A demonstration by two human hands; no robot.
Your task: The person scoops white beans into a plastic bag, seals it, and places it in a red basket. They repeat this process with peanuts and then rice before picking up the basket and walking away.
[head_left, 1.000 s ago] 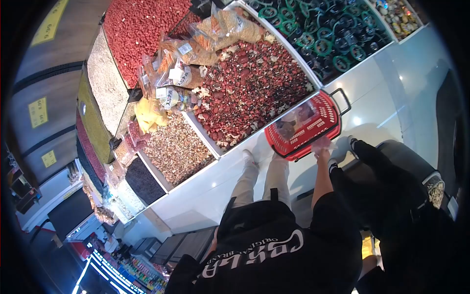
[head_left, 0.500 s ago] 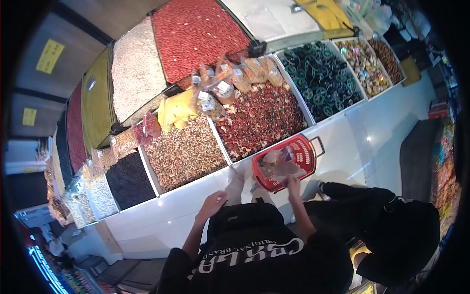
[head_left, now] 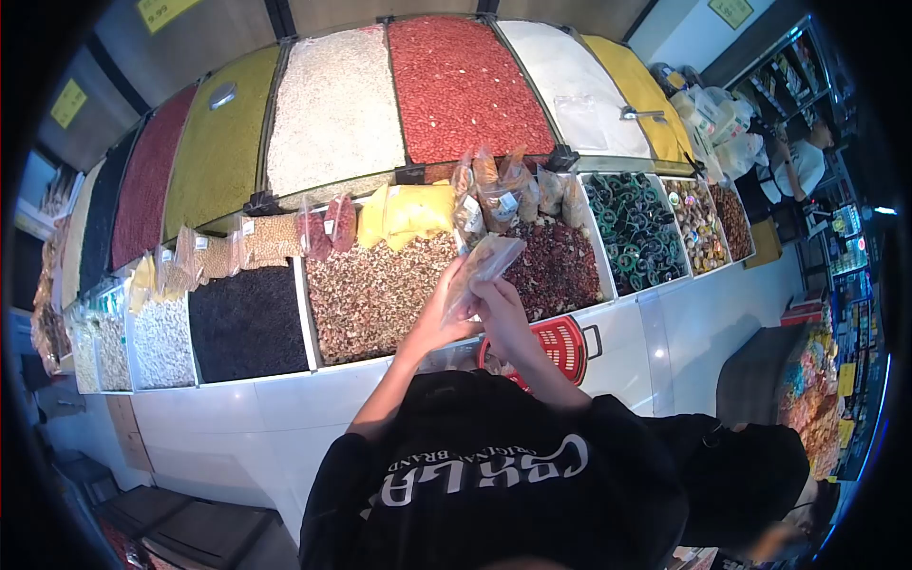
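Observation:
My left hand [head_left: 439, 318] and my right hand [head_left: 501, 306] are both raised in front of me, holding one clear plastic bag [head_left: 481, 269] with brownish contents between them. The bag is tilted, its top toward the bins. Below my hands a red shopping basket [head_left: 562, 344] sits on the white floor against the counter. Straight ahead lie a bin of mixed nuts [head_left: 366, 294] and a bin of dark red dried fruit [head_left: 560, 268].
Sloped bins of grains and red beans [head_left: 456, 81] fill the back. Filled bags [head_left: 503, 195] stand on the divider. A dark-seed bin [head_left: 247, 323] is at left, a bin of green rings [head_left: 635, 228] at right. A person in black [head_left: 760, 465] crouches at lower right.
My right hand lifted the clear bag out of the red basket to chest height. My left hand came up and took hold of it too. My view rose toward the bins.

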